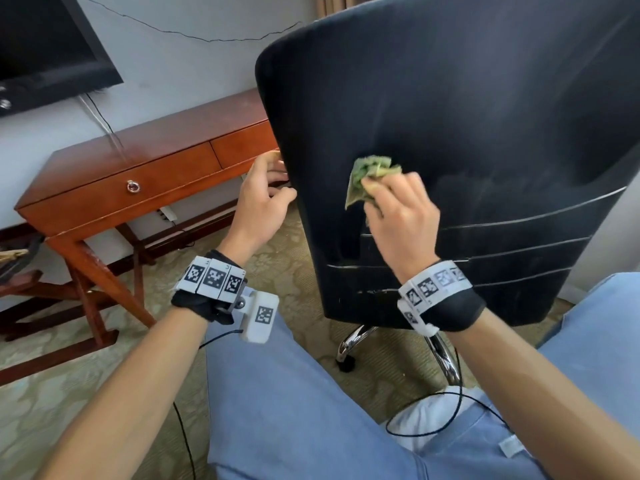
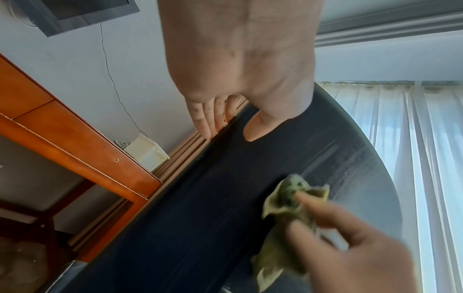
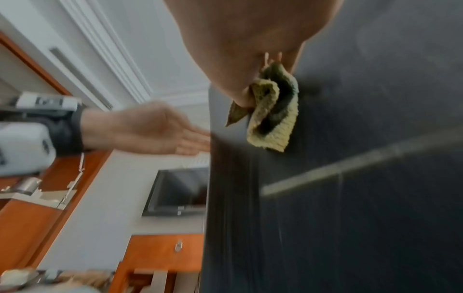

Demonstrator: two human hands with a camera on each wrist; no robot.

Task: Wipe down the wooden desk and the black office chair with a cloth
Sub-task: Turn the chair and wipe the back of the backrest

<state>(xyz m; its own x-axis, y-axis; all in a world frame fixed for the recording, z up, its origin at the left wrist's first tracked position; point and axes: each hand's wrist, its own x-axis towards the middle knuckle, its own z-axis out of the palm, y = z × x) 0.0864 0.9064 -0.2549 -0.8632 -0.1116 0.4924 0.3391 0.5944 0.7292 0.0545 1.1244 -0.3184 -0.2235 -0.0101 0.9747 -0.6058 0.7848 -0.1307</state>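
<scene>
Cloth (image 1: 370,178), a crumpled green-yellow knit with a waffle texture, sits bunched in my right hand (image 1: 401,216), fingers curled round it and pressing it flat against the back of the black office chair (image 1: 467,140). That backrest is a broad, smooth, matte panel with rounded top corners; thin pale seam lines curve across it below my right hand, and faint streaks show on the surface beside the cloth. My left hand (image 1: 263,199) is at the chair's left edge, fingers straight and relaxed beyond the rim, thumb on the near face; I cannot tell whether it truly clamps the edge. Left of that hand stands the counter (image 1: 138,168), glossy reddish-brown wood with square edges, a drawer with a small metal ring pull (image 1: 133,186), and angled legs. Patterned beige carpet (image 1: 52,393) lies open between counter and chair. Both wrists wear bands with black-and-white square markers; no readable writing.
</scene>
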